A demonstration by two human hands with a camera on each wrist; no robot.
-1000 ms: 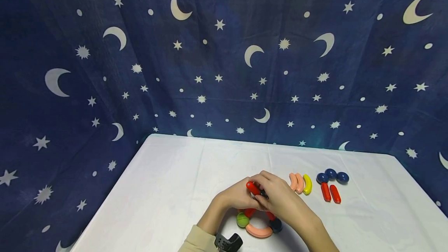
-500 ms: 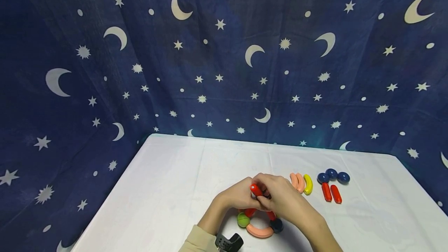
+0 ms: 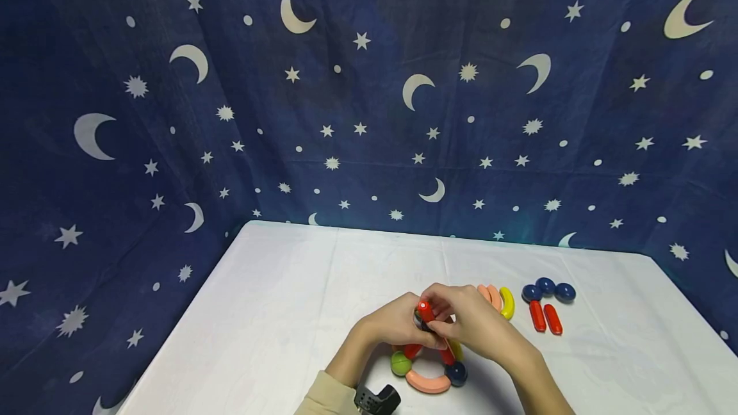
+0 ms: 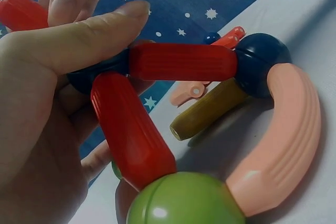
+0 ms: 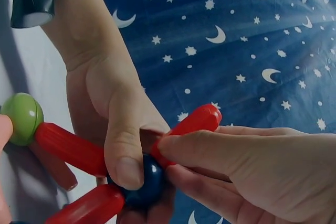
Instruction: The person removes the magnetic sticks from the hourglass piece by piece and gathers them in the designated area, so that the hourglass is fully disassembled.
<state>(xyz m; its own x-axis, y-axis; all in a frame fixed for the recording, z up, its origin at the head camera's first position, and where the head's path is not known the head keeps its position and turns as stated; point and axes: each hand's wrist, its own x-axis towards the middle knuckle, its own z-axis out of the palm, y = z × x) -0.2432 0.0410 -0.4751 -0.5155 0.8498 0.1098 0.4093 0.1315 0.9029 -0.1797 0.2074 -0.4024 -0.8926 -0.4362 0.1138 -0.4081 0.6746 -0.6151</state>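
Note:
My left hand [image 3: 392, 322] grips a dark blue ball [image 5: 149, 181], its thumb across the ball. Between thumb and fingers, my right hand [image 5: 257, 174] pinches a red rod [image 5: 199, 121] that stands up from this ball, its inner end covered by fingers. Two more red rods [image 4: 184, 61] spread down from the held ball. One reaches a green ball [image 4: 184, 200], the other a second dark blue ball [image 4: 261, 61]. A curved pink rod [image 4: 294, 140] joins those two at the base. An olive-yellow rod [image 4: 210, 109] leads away from the second blue ball.
On the white table [image 3: 288, 287], right of the hands, lie curved pink rods [image 3: 494, 298] and a curved yellow rod [image 3: 507, 303]. Farther right are several dark blue balls [image 3: 545, 285] and two red rods [image 3: 552, 319]. A star-and-moon cloth [image 3: 369, 101] hangs behind.
The pinched red rod has shifted a little right and stands more upright. My right hand has moved slightly right, and a yellow rod now shows beside the lower blue ball.

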